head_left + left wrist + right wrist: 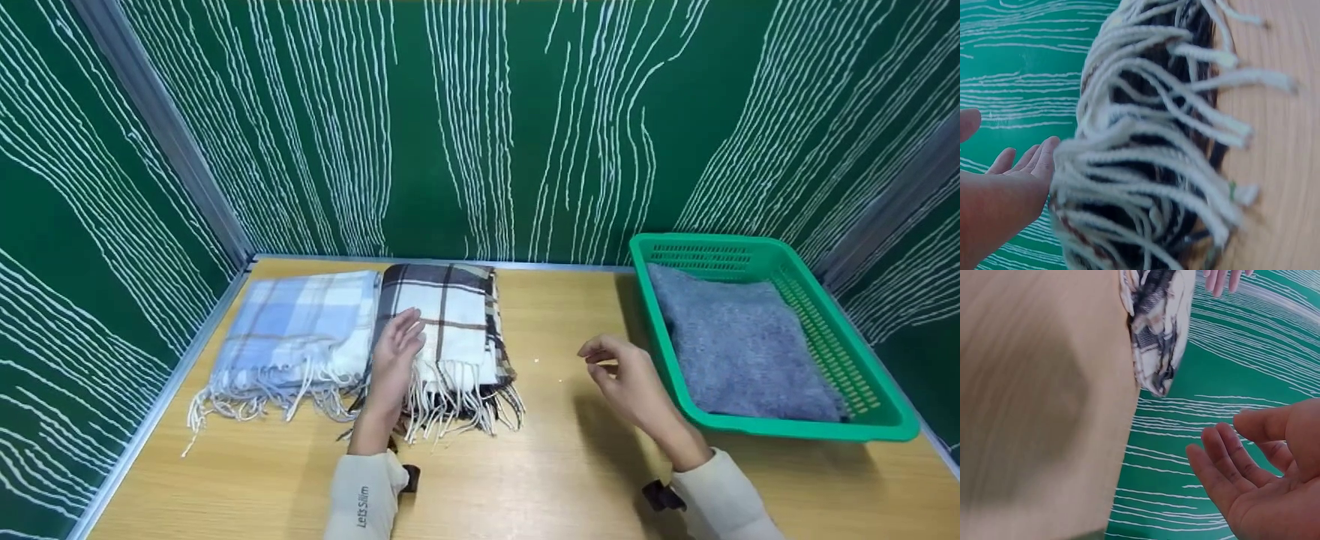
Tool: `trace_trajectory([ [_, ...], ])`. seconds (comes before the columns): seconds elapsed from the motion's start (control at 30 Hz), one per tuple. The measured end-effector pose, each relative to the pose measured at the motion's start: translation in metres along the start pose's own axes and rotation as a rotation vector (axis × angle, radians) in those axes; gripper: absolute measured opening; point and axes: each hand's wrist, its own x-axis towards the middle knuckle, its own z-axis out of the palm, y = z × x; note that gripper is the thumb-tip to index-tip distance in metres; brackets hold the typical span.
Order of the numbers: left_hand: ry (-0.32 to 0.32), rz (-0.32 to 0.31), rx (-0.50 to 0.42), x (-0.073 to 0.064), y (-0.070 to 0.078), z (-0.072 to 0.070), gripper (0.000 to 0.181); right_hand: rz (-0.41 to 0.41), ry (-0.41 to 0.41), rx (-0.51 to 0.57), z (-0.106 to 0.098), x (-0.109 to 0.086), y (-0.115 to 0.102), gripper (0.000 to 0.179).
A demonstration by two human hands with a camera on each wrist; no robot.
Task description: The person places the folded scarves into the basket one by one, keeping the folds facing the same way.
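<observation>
I see the right hand over the table, left hand over the brown-white plaid cloth, contact unclear; they're apart, fingers loose. Blue-white plaid cloth just left; green basket at right holds grey cloth. Far: green wall.

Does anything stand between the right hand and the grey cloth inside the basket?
Yes, from the side: the left wall of the green basket stands between the right hand and the grey cloth. From above, nothing visible covers the cloth.
</observation>
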Motion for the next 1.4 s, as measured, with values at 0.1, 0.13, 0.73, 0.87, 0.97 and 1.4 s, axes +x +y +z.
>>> trace_trajectory([
  [0.1,0.004,-0.004,-0.002,0.000,0.000,-0.005,0.053,0.032,-0.011,0.023,0.005,-0.001,0.004,0.025],
  [0.13,0.008,-0.006,0.001,0.000,0.000,-0.007,0.053,0.040,-0.015,0.029,0.007,-0.001,0.005,0.024],
  [0.73,0.140,-0.094,0.216,0.010,0.003,-0.033,0.057,0.141,-0.048,0.130,0.031,0.008,0.015,0.024],
  [0.87,0.138,-0.144,0.262,0.015,0.001,-0.036,0.056,0.153,-0.061,0.142,0.038,0.011,0.018,0.028],
  [0.97,0.147,-0.175,0.304,0.017,-0.001,-0.038,0.053,0.156,-0.066,0.136,0.043,0.013,0.019,0.030],
  [1.4,0.139,-0.161,0.457,0.025,-0.005,-0.045,0.052,0.199,-0.101,0.164,0.060,0.021,0.021,0.041],
])
